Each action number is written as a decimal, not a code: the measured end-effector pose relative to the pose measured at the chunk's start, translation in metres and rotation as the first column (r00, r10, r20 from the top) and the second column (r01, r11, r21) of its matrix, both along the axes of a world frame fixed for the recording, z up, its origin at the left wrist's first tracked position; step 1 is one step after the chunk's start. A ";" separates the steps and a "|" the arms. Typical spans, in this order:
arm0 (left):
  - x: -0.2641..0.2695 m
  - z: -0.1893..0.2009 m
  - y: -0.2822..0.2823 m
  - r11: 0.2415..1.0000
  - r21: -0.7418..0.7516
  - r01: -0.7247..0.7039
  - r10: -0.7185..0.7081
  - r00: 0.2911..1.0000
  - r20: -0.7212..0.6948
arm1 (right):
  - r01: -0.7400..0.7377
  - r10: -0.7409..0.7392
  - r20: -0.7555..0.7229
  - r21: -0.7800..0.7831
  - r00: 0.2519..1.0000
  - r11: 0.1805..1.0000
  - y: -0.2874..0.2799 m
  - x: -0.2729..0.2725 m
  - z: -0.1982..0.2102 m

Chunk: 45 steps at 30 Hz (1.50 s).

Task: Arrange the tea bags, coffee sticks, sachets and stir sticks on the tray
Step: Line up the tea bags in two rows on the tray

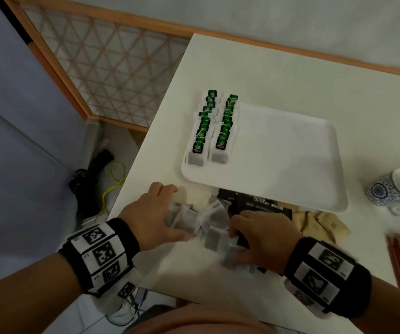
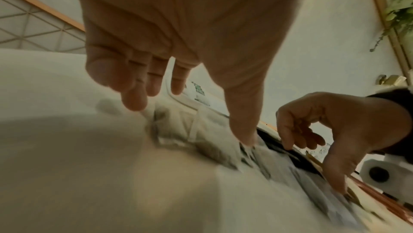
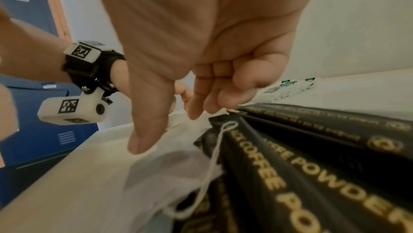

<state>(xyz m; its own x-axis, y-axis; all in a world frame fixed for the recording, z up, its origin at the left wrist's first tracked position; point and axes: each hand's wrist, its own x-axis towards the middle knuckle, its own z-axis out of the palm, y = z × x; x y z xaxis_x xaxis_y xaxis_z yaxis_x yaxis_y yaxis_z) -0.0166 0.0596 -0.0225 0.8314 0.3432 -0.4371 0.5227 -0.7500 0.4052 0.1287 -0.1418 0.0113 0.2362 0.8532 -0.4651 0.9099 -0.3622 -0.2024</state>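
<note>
Reading "COFFEE POWDER" in gold on black coffee sticks (image 3: 312, 175).

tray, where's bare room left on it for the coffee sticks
The tray is bare right of the two tea bag rows, out to its right rim. The table strip below its near rim is crowded: loose tea bags, coffee sticks, both hands.

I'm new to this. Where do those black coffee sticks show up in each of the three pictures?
Head view: coffee sticks low centre, between tray and right hand.
Left wrist view: dark strip right of centre, under the right hand.
Right wrist view: lower right.
Shared landmark: green-labelled tea bags.
</note>
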 end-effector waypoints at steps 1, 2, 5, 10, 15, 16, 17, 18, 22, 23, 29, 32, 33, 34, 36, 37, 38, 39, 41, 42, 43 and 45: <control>-0.002 -0.003 -0.004 1.000 0.014 -0.009 0.009 1.000 -0.005 | -0.001 0.001 0.022 -0.020 1.000 1.000 -0.003 -0.005 -0.001; -0.003 -0.005 -0.008 0.999 0.035 -0.013 0.013 1.000 -0.011 | 0.000 0.002 0.043 -0.046 0.999 0.999 -0.005 -0.009 -0.003; 0.000 -0.009 -0.017 0.995 0.098 -0.014 0.017 0.999 -0.028 | 0.031 -0.024 0.074 -0.099 0.997 0.995 -0.006 -0.017 -0.006; 0.010 -0.010 -0.022 0.999 0.042 -0.017 0.020 0.997 -0.079 | 0.043 -0.044 0.000 -0.105 0.999 0.993 -0.005 -0.019 -0.004; 0.014 -0.009 -0.021 0.999 -0.021 -0.037 0.035 0.997 -0.066 | 0.028 -0.028 0.008 0.021 1.000 0.999 0.002 -0.022 -0.003; 0.014 -0.008 -0.022 0.999 -0.031 -0.038 0.036 0.998 -0.050 | 0.029 -0.030 0.021 0.048 0.999 0.998 0.006 -0.023 -0.004; 0.015 -0.008 -0.022 0.998 -0.048 -0.044 0.043 0.999 -0.025 | 0.028 -0.031 0.048 0.071 0.998 0.997 0.011 -0.023 -0.005; 0.015 -0.007 -0.023 0.995 -0.076 -0.058 0.058 0.998 0.000 | 0.028 -0.035 0.081 0.081 0.996 0.996 0.016 -0.023 -0.008; 0.020 -0.006 -0.023 0.988 -0.125 -0.095 0.095 0.995 0.000 | 0.059 -0.068 0.073 0.121 0.995 0.991 0.032 -0.019 -0.020; 0.022 -0.006 -0.023 0.990 -0.114 -0.088 0.087 0.996 -0.007 | 0.051 -0.060 0.080 0.109 0.995 0.993 0.036 -0.016 -0.022; 0.028 -0.006 -0.029 0.992 -0.102 -0.075 0.076 0.997 0.002 | 0.025 -0.031 0.106 0.053 0.994 0.998 0.052 -0.010 -0.020; 0.028 -0.009 -0.027 0.994 -0.089 -0.064 0.065 0.998 0.014 | 0.034 -0.033 0.125 -0.001 0.992 0.999 0.058 -0.009 -0.018; 0.028 -0.008 -0.025 0.995 -0.086 -0.050 0.052 0.998 0.021 | 0.043 -0.042 0.120 -0.008 0.992 0.999 0.059 -0.008 -0.018; 0.028 -0.006 -0.025 0.995 -0.090 -0.040 0.043 0.999 0.028 | 0.054 -0.051 0.110 -0.021 0.993 0.998 0.061 -0.007 -0.018; 0.027 -0.003 -0.022 0.992 -0.117 -0.047 0.053 0.998 0.043 | 0.058 -0.053 0.094 -0.053 0.994 0.997 0.063 -0.005 -0.017; 0.027 -0.002 -0.020 0.988 -0.139 -0.067 0.075 0.996 0.050 | 0.056 -0.051 0.080 -0.057 0.995 0.997 0.063 -0.004 -0.017; 0.027 -0.001 -0.017 0.983 -0.159 -0.094 0.104 0.993 0.057 | 0.055 -0.052 0.062 -0.056 0.997 0.997 0.063 -0.004 -0.017; 0.028 0.001 -0.013 0.977 -0.174 -0.120 0.133 0.989 0.062 | 0.055 -0.053 0.044 -0.048 0.998 0.997 0.064 -0.003 -0.018; 0.029 0.004 -0.004 0.965 -0.197 -0.175 0.190 0.980 0.061 | 0.056 -0.056 0.015 -0.020 0.998 0.998 0.065 -0.002 -0.017; 0.028 0.005 0.000 0.958 -0.208 -0.199 0.215 0.975 0.061 | 0.058 -0.058 0.012 -0.009 0.998 0.998 0.065 -0.002 -0.017; 0.027 0.005 0.004 0.952 -0.220 -0.215 0.233 0.971 0.059 | 0.059 -0.059 0.015 -0.009 0.998 0.998 0.066 -0.001 -0.017; 0.024 0.004 0.007 0.944 -0.254 -0.212 0.229 0.973 0.039 | 0.062 -0.062 0.018 -0.022 0.998 0.998 0.067 0.000 -0.017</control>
<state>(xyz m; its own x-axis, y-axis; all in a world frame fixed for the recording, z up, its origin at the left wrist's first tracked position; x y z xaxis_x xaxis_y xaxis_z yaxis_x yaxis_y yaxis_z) 0.0074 0.0662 -0.0184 0.7775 0.4098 -0.4769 0.6287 -0.4918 0.6023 0.1285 -0.0749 -0.0053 0.2964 0.8259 -0.4796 0.8888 -0.4223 -0.1779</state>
